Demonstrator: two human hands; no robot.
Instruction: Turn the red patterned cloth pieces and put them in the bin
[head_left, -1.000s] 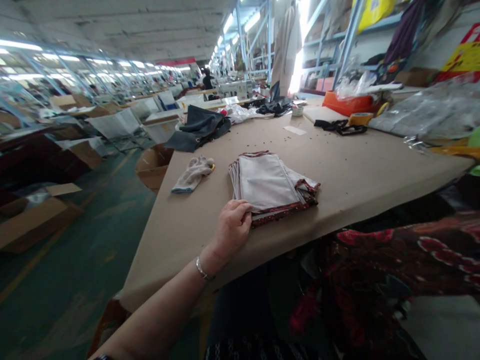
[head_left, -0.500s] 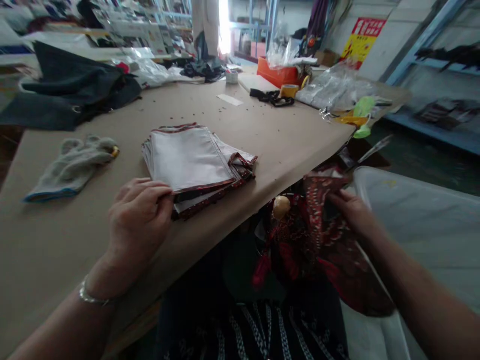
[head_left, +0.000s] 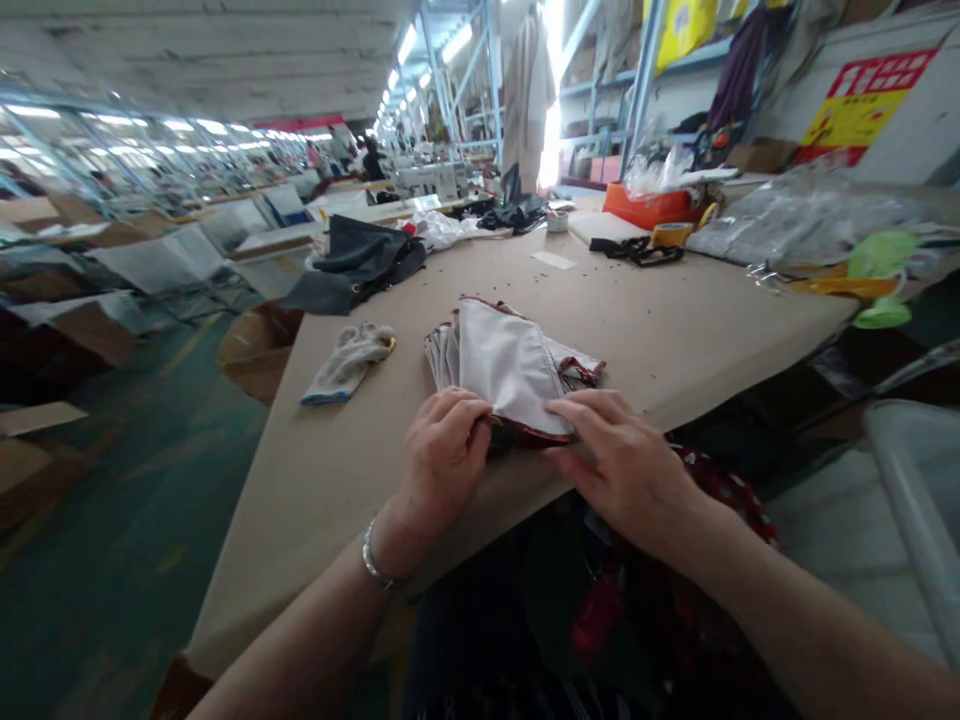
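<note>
On table (head_left: 735, 320), by front edge: left hand (head_left: 446, 455), right hand (head_left: 626, 470), each grip clamped on cloth stack (head_left: 506, 355); open room rightward.

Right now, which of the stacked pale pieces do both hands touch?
The topmost piece: the left hand and right hand are at its near edge. Its broad face shows, while the lower pieces peek out at its sides.

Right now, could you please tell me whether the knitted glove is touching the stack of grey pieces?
Apart: the head view plainly shows a strip of brown tabletop between the knitted glove and the stack of grey pieces.
</note>
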